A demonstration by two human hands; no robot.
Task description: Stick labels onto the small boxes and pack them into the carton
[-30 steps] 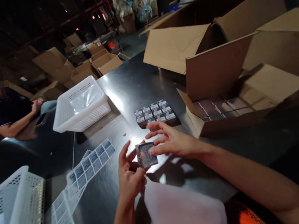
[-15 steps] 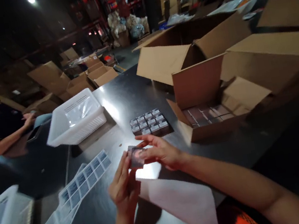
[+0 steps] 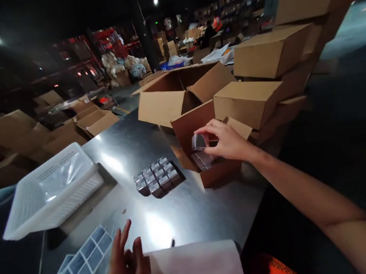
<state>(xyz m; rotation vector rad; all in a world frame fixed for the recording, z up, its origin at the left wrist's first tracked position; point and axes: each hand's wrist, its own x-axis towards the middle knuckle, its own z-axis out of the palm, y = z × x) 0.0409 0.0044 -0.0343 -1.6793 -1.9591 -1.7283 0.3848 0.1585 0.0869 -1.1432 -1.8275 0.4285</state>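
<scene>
In the head view, the right hand (image 3: pixel 227 141) has its thumb and fingers clamped on a small glossy box (image 3: pixel 198 142), held at the mouth of an open carton (image 3: pixel 222 175); whether it touches the boxes below is unclear. It looks light and stiff-sided, with a shiny surface that may prove slippery and corners that could dent; opposite side faces seem the best hold, pinched gently. The left hand (image 3: pixel 128 270), fingers apart with nothing visible between them, is beside a white sheet (image 3: pixel 199 262).

The carton contains similar small boxes (image 3: pixel 204 160), packed side by side. A block of small boxes (image 3: pixel 157 176) sits on the bench (image 3: pixel 198 213) to its left. Farther left, a white plastic basket (image 3: pixel 72 205) holds clear plastic film (image 3: pixel 62 177). Behind, a larger open carton (image 3: pixel 160 106) has a dark interior, its contents hidden.
</scene>
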